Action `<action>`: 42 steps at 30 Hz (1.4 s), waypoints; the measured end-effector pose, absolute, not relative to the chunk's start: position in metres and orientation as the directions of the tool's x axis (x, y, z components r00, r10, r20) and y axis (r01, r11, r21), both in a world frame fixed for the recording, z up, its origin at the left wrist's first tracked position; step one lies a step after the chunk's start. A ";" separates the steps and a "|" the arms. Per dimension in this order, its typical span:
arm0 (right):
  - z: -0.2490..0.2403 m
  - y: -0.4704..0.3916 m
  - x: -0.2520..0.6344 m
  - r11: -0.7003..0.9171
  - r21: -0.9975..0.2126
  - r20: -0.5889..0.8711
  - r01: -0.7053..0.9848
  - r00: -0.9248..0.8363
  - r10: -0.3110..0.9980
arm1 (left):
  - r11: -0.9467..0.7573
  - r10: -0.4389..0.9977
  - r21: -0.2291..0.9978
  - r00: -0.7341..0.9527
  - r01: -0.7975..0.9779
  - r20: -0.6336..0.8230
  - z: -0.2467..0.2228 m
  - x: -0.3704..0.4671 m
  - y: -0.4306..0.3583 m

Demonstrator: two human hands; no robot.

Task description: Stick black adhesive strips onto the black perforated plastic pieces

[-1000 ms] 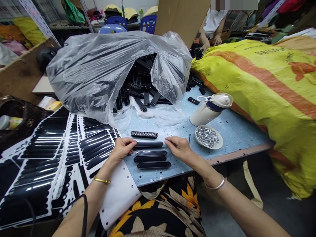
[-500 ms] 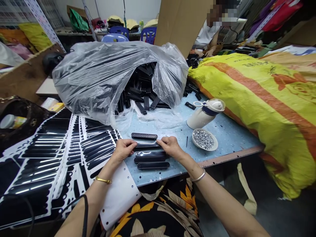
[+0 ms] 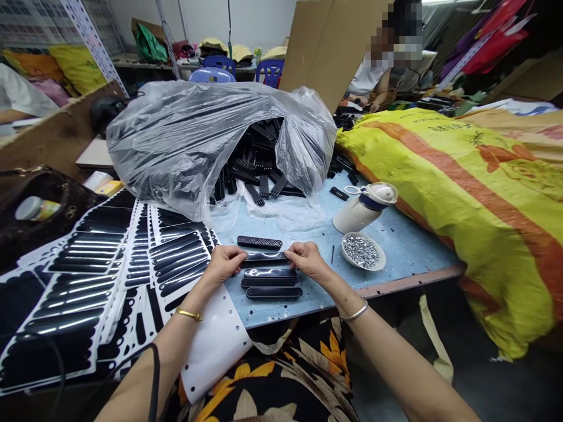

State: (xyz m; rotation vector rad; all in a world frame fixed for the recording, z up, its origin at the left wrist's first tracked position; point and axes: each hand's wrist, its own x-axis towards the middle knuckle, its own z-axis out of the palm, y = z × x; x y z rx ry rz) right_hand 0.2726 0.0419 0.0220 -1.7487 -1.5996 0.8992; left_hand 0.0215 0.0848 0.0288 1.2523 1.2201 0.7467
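Between my two hands stretches a glossy black strip with rounded ends (image 3: pixel 265 257), low over the blue table. My left hand (image 3: pixel 225 262) pinches its left end, and my right hand (image 3: pixel 307 259) pinches its right end. Just beyond it lies a black piece with a perforated face (image 3: pixel 259 242). On the near side, several similar long black pieces (image 3: pixel 273 292) lie in a row, parallel to the strip. To the left spread sheets of glossy black strips on white backing (image 3: pixel 178 262); some strips have been removed, leaving gaps.
A clear plastic bag (image 3: pixel 176 140) full of black parts (image 3: pixel 259 152) stands behind. On the right are a small bowl of shiny bits (image 3: pixel 363 251), a white lidded jug (image 3: pixel 358 214) and a large yellow sack (image 3: pixel 444 170). Another person (image 3: pixel 372 82) sits at the back right.
Both hands keep the strip pinched at its ends, in nearly the same spot over the row. The camera view has shifted slightly.
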 end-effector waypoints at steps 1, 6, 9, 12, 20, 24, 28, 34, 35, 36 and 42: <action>0.022 0.043 0.272 -0.094 -0.785 -0.083 0.612 0.047 0.995 | 0.218 0.933 0.957 0.249 0.189 -0.262 0.029 0.021 0.085; 0.028 0.045 0.268 -0.026 -0.644 -0.008 0.765 0.028 1.000 | 0.205 0.933 0.959 0.256 0.195 -0.252 0.028 0.022 0.084; 0.028 0.046 0.260 0.019 -0.530 0.061 0.847 0.015 0.998 | 0.198 0.933 0.960 0.263 0.200 -0.247 0.027 0.022 0.084; 0.023 0.050 0.251 0.026 -0.466 0.093 0.885 0.020 0.995 | 0.194 0.931 0.958 0.269 0.210 -0.247 0.027 0.022 0.085; 0.030 0.055 0.264 0.051 -0.553 0.138 0.831 0.031 0.990 | 0.210 0.919 0.945 0.279 0.252 -0.279 0.031 0.024 0.087; 0.062 0.047 0.282 0.004 -0.617 0.166 0.787 0.126 0.978 | 0.160 0.943 0.959 0.251 0.232 -0.218 0.062 0.003 0.081; 0.092 0.023 0.252 0.115 -0.664 0.253 0.739 0.079 0.964 | -0.071 0.997 0.974 0.005 0.215 0.072 0.087 -0.065 0.057; 0.072 -0.020 0.143 0.651 -0.623 0.453 0.433 -0.480 0.752 | 0.285 0.830 0.950 -0.528 0.126 -0.179 0.058 -0.134 -0.015; 0.062 -0.021 0.128 0.677 -0.619 0.464 0.399 -0.509 0.725 | 0.326 0.812 0.945 -0.517 0.017 -0.271 0.051 -0.132 -0.025; 0.051 -0.020 0.116 0.684 -0.614 0.468 0.394 -0.516 0.717 | 0.340 0.798 0.937 -0.504 -0.079 -0.331 0.046 -0.128 -0.032; 0.007 -0.007 0.092 0.635 -0.546 0.346 0.546 -0.543 0.765 | 0.312 0.846 0.875 -0.311 -0.371 -0.434 0.045 -0.100 -0.036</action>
